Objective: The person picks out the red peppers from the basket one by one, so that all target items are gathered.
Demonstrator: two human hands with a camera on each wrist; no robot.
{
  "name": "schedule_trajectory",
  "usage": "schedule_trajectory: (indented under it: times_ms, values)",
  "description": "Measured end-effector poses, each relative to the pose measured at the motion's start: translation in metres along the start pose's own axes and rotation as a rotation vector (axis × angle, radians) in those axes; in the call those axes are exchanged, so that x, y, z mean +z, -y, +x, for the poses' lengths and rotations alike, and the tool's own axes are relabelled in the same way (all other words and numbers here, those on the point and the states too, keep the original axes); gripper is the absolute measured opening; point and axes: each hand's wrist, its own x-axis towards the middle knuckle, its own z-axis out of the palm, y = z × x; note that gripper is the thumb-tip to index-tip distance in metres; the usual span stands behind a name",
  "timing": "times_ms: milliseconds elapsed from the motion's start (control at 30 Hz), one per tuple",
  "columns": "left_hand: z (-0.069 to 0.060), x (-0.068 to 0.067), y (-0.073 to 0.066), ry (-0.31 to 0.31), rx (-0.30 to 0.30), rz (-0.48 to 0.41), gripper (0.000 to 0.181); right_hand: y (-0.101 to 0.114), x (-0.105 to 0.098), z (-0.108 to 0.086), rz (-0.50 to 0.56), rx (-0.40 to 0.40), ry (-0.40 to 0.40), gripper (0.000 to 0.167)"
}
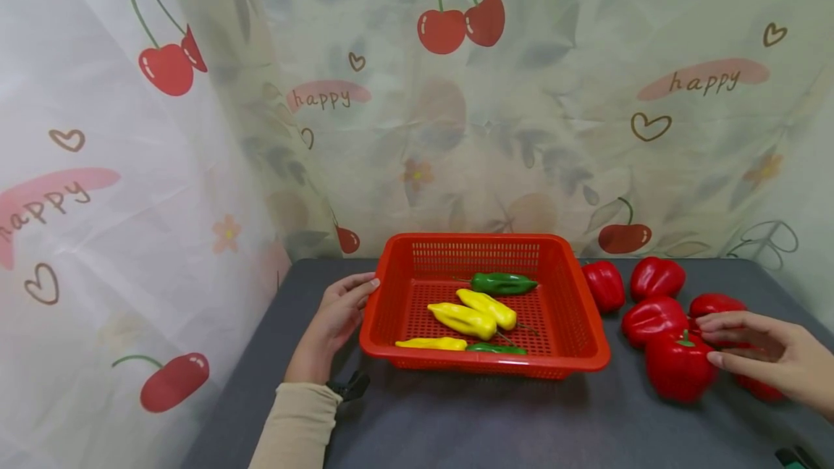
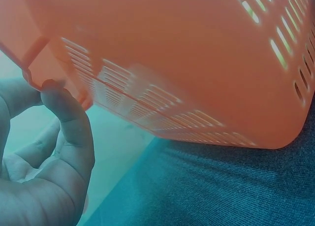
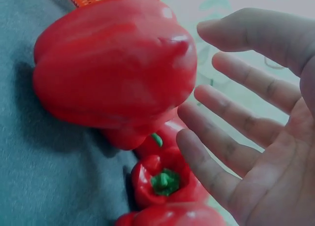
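Note:
A red plastic basket (image 1: 482, 364) stands mid-table with yellow peppers (image 1: 464, 320) and green peppers (image 1: 503, 283) lying in it. My left hand (image 1: 340, 313) pinches the basket's left rim between thumb and finger, as the left wrist view shows from below. To the right of the basket is a group of several red bell peppers. The nearest bell pepper (image 1: 680, 368) stands upright, its green stem on top. Beside it my right hand (image 1: 765, 353) is spread, holding nothing. In the right wrist view a gap shows between those fingertips and the large bell pepper (image 3: 115, 63).
A dark grey cloth (image 1: 456, 425) covers the table. Behind and to the left hang pale curtains (image 1: 521, 129) printed with cherries and hearts. Another bell pepper (image 1: 602, 286) lies right against the basket's right side or very close to it.

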Motion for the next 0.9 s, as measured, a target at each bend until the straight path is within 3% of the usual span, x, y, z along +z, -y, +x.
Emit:
schedule_trajectory:
  times_ms: [167, 300, 400, 633, 900]
  values:
    - [0.000, 0.001, -0.001, -0.007, 0.001, 0.007, 0.042, 0.010, 0.000, 0.004, -0.003, -0.015, -0.028, 0.045]
    - [0.001, 0.001, -0.001, -0.009, 0.004, 0.006, 0.042, 0.022, 0.001, 0.010, 0.004, 0.032, -0.052, 0.049]
    - [0.001, 0.001, -0.001, -0.009, 0.008, 0.011, 0.041, 0.029, 0.002, 0.015, 0.069, 0.056, -0.059, 0.047]
    - [0.001, 0.002, 0.000, -0.014, 0.003, 0.008, 0.041, 0.041, 0.005, 0.023, 0.210, -0.004, -0.025, 0.040]
    - [0.001, 0.001, 0.000, -0.019, -0.004, 0.008, 0.041, 0.066, 0.013, 0.039, 0.234, 0.053, 0.039, 0.043]
